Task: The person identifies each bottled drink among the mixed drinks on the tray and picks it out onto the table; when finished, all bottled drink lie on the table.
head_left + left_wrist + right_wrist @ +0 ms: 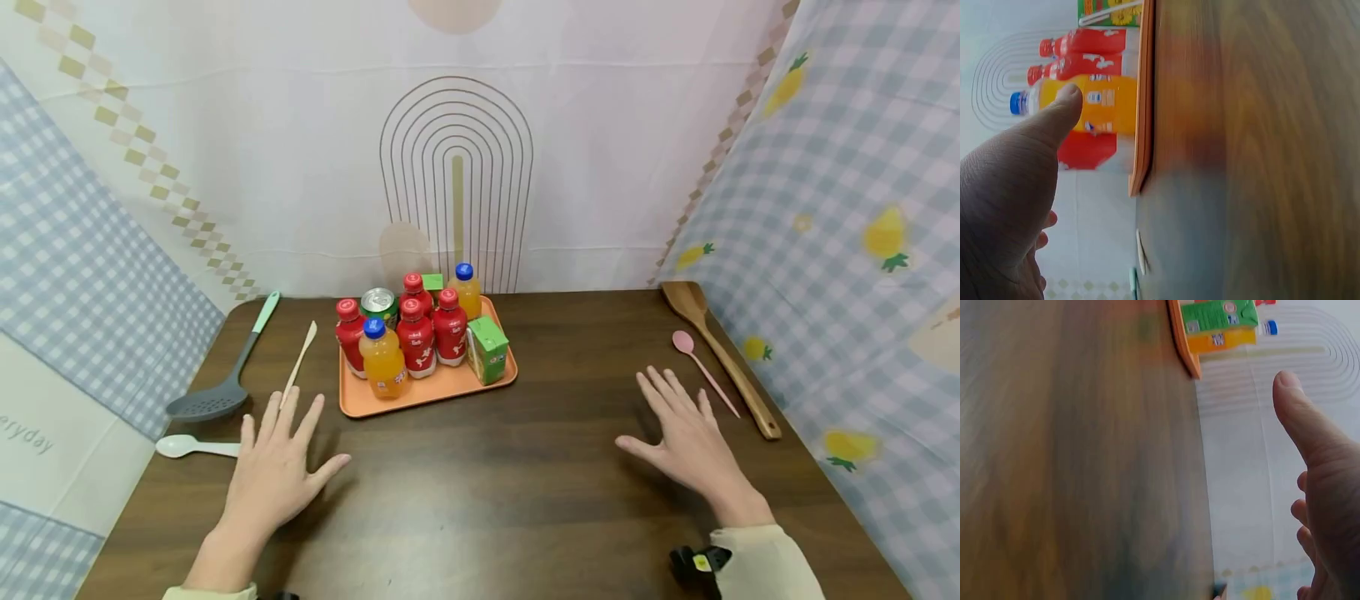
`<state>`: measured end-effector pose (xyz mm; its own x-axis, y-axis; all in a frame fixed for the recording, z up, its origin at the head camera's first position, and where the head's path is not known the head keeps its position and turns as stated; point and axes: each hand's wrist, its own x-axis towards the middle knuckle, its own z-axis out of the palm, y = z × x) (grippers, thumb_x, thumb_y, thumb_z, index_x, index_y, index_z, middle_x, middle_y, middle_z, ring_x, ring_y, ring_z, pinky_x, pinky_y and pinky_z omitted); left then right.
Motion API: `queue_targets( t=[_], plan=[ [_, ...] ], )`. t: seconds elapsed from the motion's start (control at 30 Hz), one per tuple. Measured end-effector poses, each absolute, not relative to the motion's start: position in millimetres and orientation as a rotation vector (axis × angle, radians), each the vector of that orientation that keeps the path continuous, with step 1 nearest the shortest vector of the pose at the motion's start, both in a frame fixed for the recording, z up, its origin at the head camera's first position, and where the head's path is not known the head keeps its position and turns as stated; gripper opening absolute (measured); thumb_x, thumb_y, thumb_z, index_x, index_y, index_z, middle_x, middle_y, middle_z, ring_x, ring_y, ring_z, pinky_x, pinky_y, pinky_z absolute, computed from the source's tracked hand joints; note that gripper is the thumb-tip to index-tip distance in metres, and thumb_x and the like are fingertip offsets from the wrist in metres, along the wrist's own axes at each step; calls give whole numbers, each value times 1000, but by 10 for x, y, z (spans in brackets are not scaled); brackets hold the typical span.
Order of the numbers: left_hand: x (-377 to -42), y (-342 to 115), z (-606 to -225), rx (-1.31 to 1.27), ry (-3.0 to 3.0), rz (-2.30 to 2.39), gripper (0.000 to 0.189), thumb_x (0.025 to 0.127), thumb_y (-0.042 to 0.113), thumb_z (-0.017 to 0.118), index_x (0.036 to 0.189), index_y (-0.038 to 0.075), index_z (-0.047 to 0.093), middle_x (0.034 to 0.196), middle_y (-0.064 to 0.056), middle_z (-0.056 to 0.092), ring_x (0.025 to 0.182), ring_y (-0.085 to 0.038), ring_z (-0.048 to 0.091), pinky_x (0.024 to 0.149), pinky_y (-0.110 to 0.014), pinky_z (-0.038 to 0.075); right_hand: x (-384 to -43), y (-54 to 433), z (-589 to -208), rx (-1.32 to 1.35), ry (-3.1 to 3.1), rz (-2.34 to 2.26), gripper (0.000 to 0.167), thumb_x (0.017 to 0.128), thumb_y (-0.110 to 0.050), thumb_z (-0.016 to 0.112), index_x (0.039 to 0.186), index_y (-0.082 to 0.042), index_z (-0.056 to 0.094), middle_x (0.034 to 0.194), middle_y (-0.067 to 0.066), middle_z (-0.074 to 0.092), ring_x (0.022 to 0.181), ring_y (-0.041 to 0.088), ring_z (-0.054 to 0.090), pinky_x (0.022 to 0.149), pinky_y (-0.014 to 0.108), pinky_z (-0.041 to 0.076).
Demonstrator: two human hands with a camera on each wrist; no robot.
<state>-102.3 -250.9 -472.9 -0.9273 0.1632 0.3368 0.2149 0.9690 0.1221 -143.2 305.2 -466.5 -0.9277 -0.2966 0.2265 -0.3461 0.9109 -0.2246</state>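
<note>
My left hand is over the left part of the table with fingers spread, holding nothing. Its fingertips overlap the lower end of a thin cream knife and come near a white spoon. On the right, my right hand also has its fingers spread and empty, beside a pink spoon. Between them, farther back, an orange tray bears several red bottles, two orange juice bottles, a green can and a green drink carton with a straw; another green top shows behind.
A grey slotted turner with a mint handle lies at the left edge of the dark wooden table. Along the right edge lies a wooden spatula. Patterned cloth hangs behind and at both sides.
</note>
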Motion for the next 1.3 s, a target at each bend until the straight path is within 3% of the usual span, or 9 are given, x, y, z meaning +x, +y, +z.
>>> queue_targets(
  t=[0.17,0.4,0.73,1.0,1.3],
  plan=[
    [-1145,-2321,-4745,-396,-2779,-275,79,81,51,70,141,6,47,145,-24,38,136,-43,29,105,-67,23,-1613,2811,-4638,599,-2875,466,97,77,-64,68,153,-21,26,157,6,25,144,29,18,109,66,10],
    [-1335,-2048,-4830,-534,-2830,-305,61,84,37,72,130,0,56,130,-18,55,123,-36,47,106,-56,33,-1869,2398,-4725,848,-2835,551,80,83,-61,64,145,-14,44,150,5,39,142,25,27,109,60,23],
    [-1572,-1937,-4944,-552,-2881,-393,51,86,33,72,125,2,62,120,-14,62,114,-33,55,101,-52,40,-2143,1880,-4874,1040,-2793,638,58,87,-40,70,136,-11,56,140,3,52,132,25,44,107,47,36],
    [-1692,-2048,-4957,-588,-2876,-403,33,85,24,74,110,4,70,102,-9,67,96,-27,61,89,-46,50,-2299,1723,-4920,1038,-2836,634,47,90,-33,69,132,-15,61,134,4,58,124,19,52,101,43,43],
    [-1809,-2090,-4949,-551,-2935,-547,13,85,12,74,97,8,75,90,-2,68,86,-21,62,83,-43,53,-2415,1614,-5020,1006,-2799,633,33,91,-29,68,121,-18,69,121,-1,65,111,15,60,94,38,49]
  ],
)
